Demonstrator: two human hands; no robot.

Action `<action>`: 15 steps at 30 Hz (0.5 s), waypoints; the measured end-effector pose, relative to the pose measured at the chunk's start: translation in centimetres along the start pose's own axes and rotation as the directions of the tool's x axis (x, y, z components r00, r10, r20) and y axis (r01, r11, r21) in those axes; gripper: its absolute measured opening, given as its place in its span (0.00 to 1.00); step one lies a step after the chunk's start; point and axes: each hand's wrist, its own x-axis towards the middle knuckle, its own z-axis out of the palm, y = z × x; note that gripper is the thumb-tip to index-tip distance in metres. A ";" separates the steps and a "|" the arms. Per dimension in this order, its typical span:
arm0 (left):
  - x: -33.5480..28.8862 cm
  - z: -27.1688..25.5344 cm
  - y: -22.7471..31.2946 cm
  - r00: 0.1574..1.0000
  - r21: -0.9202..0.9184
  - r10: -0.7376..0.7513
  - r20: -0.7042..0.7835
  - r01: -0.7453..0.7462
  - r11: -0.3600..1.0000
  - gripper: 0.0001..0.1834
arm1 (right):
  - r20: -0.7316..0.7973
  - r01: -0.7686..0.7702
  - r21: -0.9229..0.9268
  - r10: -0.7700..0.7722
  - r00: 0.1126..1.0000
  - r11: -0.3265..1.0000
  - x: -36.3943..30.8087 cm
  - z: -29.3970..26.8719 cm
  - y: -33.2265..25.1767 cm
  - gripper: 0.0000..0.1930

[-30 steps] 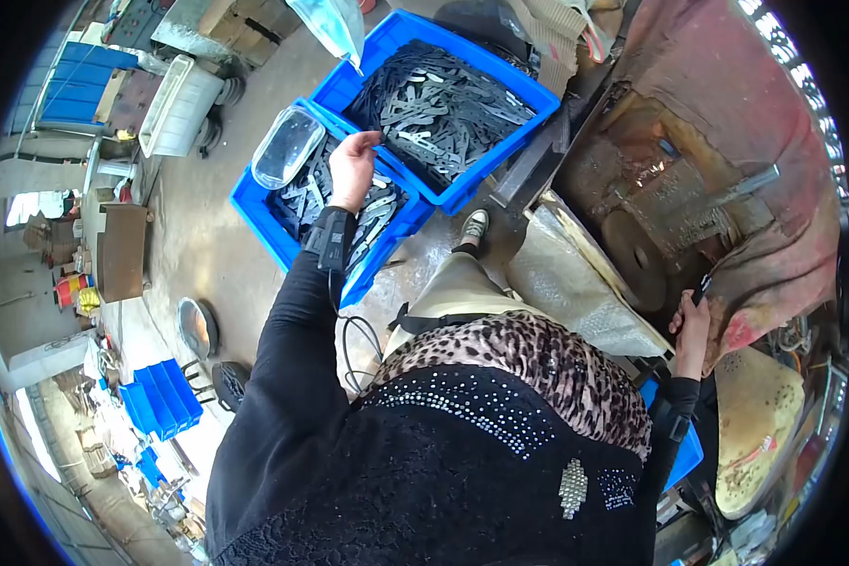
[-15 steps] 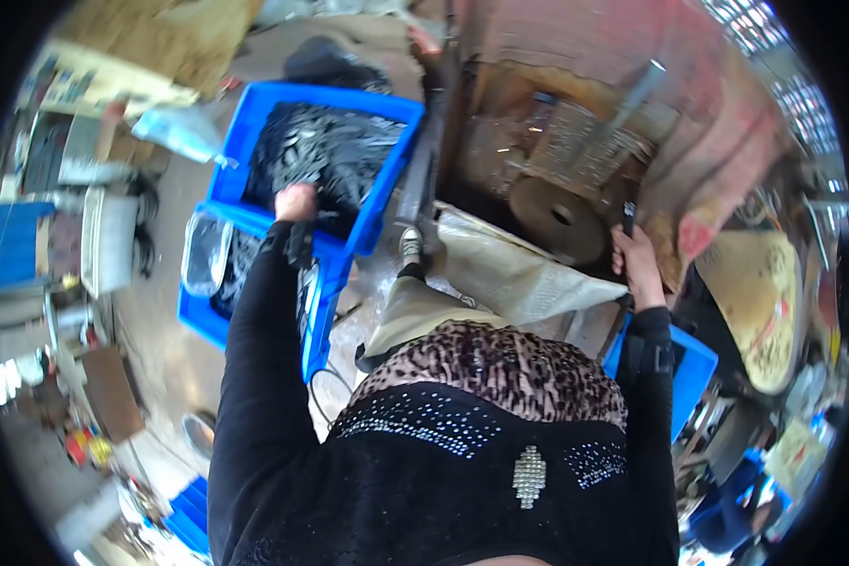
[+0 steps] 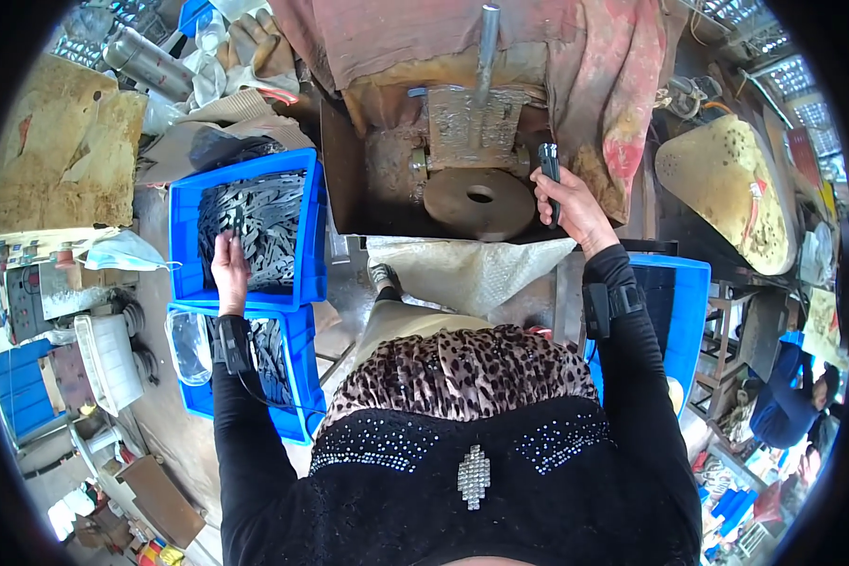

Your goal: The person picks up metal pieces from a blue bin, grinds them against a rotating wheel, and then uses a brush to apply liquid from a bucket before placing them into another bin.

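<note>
- The left hand (image 3: 230, 271) reaches over the farther blue bin (image 3: 313, 226), its fingers slightly bent and close together, the gap between thumb and fingers narrow.
- Dark, slim metal strips (image 3: 269, 255) fill much of that bin, loosely heaped; the left fingertips are at the heap (whether they pinch a strip or merely touch one, I cannot tell).
- The left forearm runs forward from the body, nearly straight, passing over the nearer blue bin (image 3: 302, 377), with a dark band (image 3: 233, 344) around the wrist.
- The right hand (image 3: 575, 209) is closed around a dark, slim piece (image 3: 550, 179) with a shiny end, fingers curled and the thumb along it.
- That piece points away from the body, its shiny end clear of the fingers, just to the right of a round grey-brown wheel (image 3: 479, 219) (the one with a hole in its middle).
- The right arm is bent, its forearm angled forward and inward, the hand near the hanging reddish cloth (image 3: 624, 123).
</note>
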 end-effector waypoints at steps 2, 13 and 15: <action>-0.2 1.8 4.2 0.999 -0.129 -0.045 -0.008 0.044 0.991 0.10 | 0.022 0.035 0.005 -0.035 0.999 0.999 -0.1 -0.1 0.1 0.09; -0.1 17.7 18.2 0.763 -0.096 0.614 0.202 -0.609 0.787 0.25 | -0.030 0.025 -0.057 -0.026 0.999 0.998 0.3 0.5 0.1 0.14; -0.2 18.7 16.5 0.737 -0.004 0.596 0.318 -0.628 0.778 0.23 | -0.030 0.026 -0.055 -0.027 0.999 0.998 0.6 1.0 0.1 0.14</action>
